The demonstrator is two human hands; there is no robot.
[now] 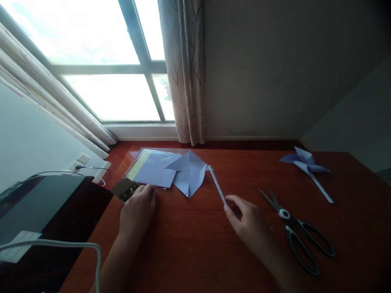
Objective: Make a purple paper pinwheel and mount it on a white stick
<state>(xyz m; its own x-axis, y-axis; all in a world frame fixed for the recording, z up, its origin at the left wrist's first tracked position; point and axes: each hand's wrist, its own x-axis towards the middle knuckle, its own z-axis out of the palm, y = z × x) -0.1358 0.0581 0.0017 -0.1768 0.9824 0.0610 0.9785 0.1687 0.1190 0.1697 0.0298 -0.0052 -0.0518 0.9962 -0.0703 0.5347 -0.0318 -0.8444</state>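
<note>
A thin rolled paper stick (217, 185) is pinched between the thumb and fingers of my right hand (244, 217), tilted with its far tip up by a flat paper pinwheel (195, 179). That pinwheel has cut, pointed blades with small holes near some tips. My left hand (139, 209) rests at the table's left, fingers curled together beside a brown packet (124, 189) of small dark pieces. Whatever those fingers hold is hidden. Behind, pale paper sheets (155, 169) lie in a clear sleeve, partly under the pinwheel.
Scissors (284, 213) lie partly open right of my right hand. Farther right is a finished-looking pinwheel (305, 162) on a paper stick. A white cable (61, 243) crosses the lower left, near a dark surface. A window and curtain (189, 73) stand behind the table (189, 244).
</note>
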